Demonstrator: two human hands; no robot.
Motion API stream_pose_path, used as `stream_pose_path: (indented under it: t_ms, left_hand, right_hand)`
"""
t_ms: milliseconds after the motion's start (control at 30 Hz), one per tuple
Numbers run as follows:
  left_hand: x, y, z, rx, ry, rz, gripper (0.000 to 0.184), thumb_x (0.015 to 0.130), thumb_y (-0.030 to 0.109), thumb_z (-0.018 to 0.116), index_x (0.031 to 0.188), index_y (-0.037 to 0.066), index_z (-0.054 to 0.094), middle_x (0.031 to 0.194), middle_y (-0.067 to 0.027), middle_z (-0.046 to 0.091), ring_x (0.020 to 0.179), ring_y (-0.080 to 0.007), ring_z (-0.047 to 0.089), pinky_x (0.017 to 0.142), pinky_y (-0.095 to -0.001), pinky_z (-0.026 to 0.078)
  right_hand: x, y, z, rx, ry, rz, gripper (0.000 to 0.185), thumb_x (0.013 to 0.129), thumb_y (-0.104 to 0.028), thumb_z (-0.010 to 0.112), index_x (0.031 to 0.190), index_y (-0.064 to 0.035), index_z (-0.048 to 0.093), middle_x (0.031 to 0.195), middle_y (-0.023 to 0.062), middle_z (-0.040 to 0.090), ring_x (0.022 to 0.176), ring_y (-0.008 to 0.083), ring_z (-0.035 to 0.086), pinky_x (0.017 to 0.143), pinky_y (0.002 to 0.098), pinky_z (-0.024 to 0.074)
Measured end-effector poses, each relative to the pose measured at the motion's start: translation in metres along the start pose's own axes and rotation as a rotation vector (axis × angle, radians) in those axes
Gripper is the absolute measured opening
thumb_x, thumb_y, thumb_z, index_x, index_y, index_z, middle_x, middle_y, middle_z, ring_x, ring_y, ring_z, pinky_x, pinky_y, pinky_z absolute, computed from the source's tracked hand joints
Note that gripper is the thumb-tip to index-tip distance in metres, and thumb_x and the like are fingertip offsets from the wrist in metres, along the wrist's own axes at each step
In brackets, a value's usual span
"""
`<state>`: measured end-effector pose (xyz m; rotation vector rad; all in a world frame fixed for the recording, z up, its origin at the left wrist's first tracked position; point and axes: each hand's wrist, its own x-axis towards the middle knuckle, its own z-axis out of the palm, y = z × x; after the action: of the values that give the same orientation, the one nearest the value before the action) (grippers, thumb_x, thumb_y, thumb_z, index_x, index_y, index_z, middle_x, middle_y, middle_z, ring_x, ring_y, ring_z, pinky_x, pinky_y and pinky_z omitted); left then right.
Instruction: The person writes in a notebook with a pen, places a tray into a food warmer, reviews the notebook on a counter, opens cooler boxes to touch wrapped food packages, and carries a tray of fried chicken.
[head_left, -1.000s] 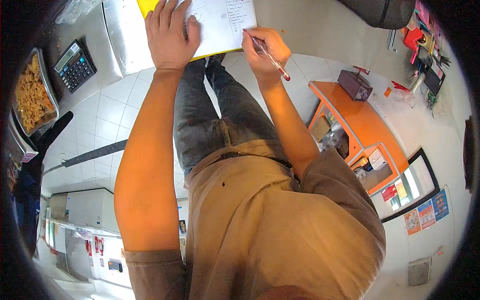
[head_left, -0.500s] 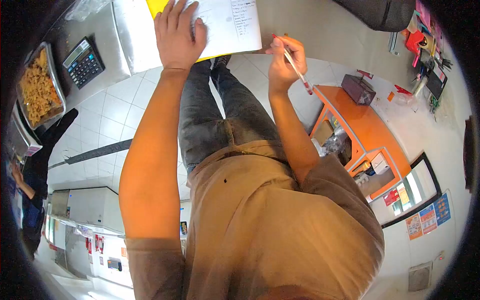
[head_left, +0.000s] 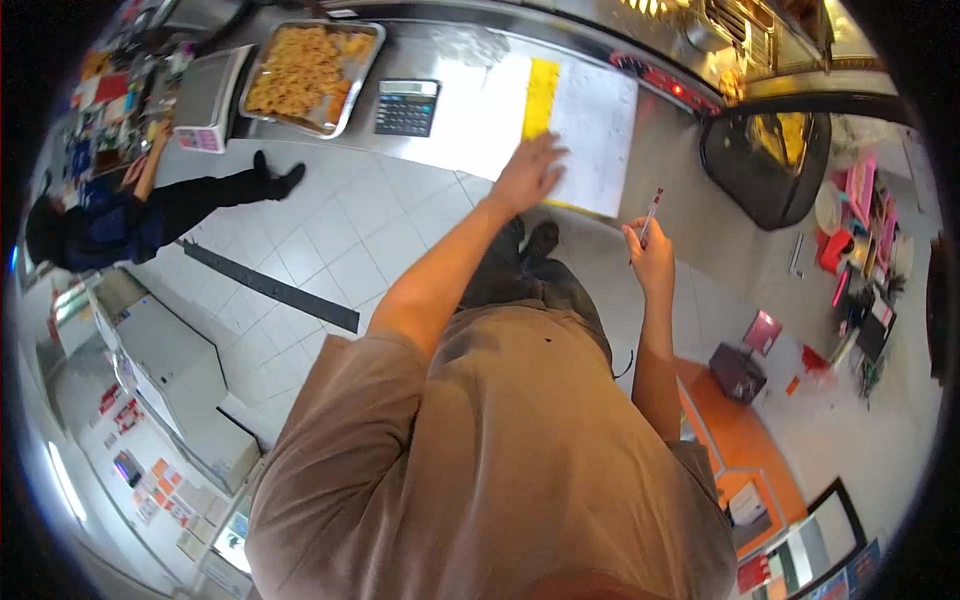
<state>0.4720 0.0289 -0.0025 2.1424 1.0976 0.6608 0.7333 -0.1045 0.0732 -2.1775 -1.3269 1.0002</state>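
My left hand (head_left: pixel 528 176) rests at the lower left edge of a notebook or folder of white paper (head_left: pixel 592 130), which has a yellow strip (head_left: pixel 541 95) along its left side. Its fingers are spread and slightly blurred, with nothing in them. To the right of the paper, my right hand (head_left: pixel 653 262) is closed around a slim pen (head_left: pixel 652 208) with red parts, held nearly upright and apart from the page. A black calculator (head_left: pixel 406 108) lies on the metal counter left of the paper. Writing on the page is too faint to read.
A metal tray (head_left: pixel 351 97) of fried food stands beyond the calculator, beside a weighing scale (head_left: pixel 212 95). Another person (head_left: pixel 120 222) in dark clothes is at the far left. Right of the paper sits a black rounded object (head_left: pixel 765 165). An orange counter (head_left: pixel 745 430) stands behind on the right.
The view has swung, bringing more of the counter and the other person into sight. My left hand has moved from on the page to its lower left edge. The pen now points upward.
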Motion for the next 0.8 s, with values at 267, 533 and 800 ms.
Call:
stream_pose_path:
  t_ms: [267, 533, 800]
  left_hand:
    - [-0.204, -0.02, -0.094, -0.1, -0.05, -0.705, 0.056, 0.101, 0.044, 0.059, 0.14, 0.003, 0.058, 0.141, -0.0198, 0.06, 0.131, -0.0359, 0.056, 0.111, -0.0437, 0.044]
    - [-0.287, -0.085, -0.123, -1.419, 0.212, -1.229, 0.075, 0.097, 0.065, 0.056, 0.147, 0.009, 0.054, 0.146, -0.0121, 0.059, 0.129, -0.0298, 0.057, 0.112, -0.0435, 0.043]
    - [-0.289, -0.227, -0.256, -0.964, -0.133, -1.515, 0.057, 0.096, 0.049, 0.06, 0.133, 0.005, 0.065, 0.132, -0.0166, 0.065, 0.116, -0.0333, 0.064, 0.095, -0.0465, 0.054]
  right_hand:
    - [0.044, -0.068, 0.052, -0.228, -0.209, -0.276, 0.067, 0.09, -0.03, 0.073, 0.148, -0.0104, 0.046, 0.088, 0.0245, 0.072, 0.085, 0.0446, 0.071, 0.078, 0.0535, 0.0545]
    - [0.1, -0.152, 0.153, -0.437, -0.27, -0.33, 0.082, 0.09, -0.031, 0.071, 0.157, -0.0078, 0.03, 0.095, 0.0273, 0.073, 0.089, 0.0457, 0.071, 0.078, 0.053, 0.0564]
    - [0.131, -0.186, 0.197, -0.512, -0.136, 0.006, 0.092, 0.088, -0.045, 0.074, 0.156, -0.0046, 0.028, 0.095, 0.0238, 0.074, 0.088, 0.0432, 0.073, 0.077, 0.0532, 0.0569]
